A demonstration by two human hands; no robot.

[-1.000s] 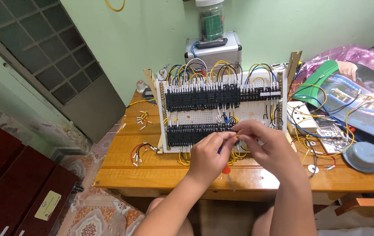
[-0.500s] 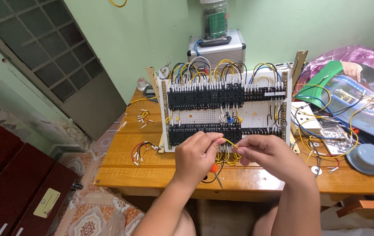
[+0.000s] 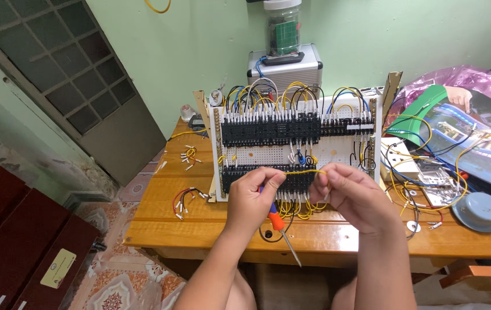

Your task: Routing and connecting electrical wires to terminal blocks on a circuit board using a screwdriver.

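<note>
Since half a second ago: both hands have lifted a little and drawn apart, so the yellow wire (image 3: 303, 171) now runs taut between them rather than bunched low at the board's foot.

Left hand (image 3: 252, 198): closed on one end of the yellow wire with thumb and forefinger; the same fist also pins a screwdriver (image 3: 280, 228), orange handle in the palm, shaft pointing to 5 o'clock, parked there so it stays ready while the fingers work.

Right hand (image 3: 350, 194): pinched shut on the wire's other end, at 3 o'clock from the left hand, close to it, held level to keep the wire straight.

Yellow wire: in the air, just in front of the lower black row of terminal blocks (image 3: 268, 179).

Wiring board (image 3: 291, 150): white, upright, propped on wooden side pieces so its face meets the person; looped wires crown its top.

Wooden table (image 3: 159, 212): short wires with white ends (image 3: 187, 199) at 9 o'clock of the hands; grey round lid (image 3: 478, 210) at 3 o'clock; silver case (image 3: 284, 68) at 12 o'clock, behind the board.
</note>
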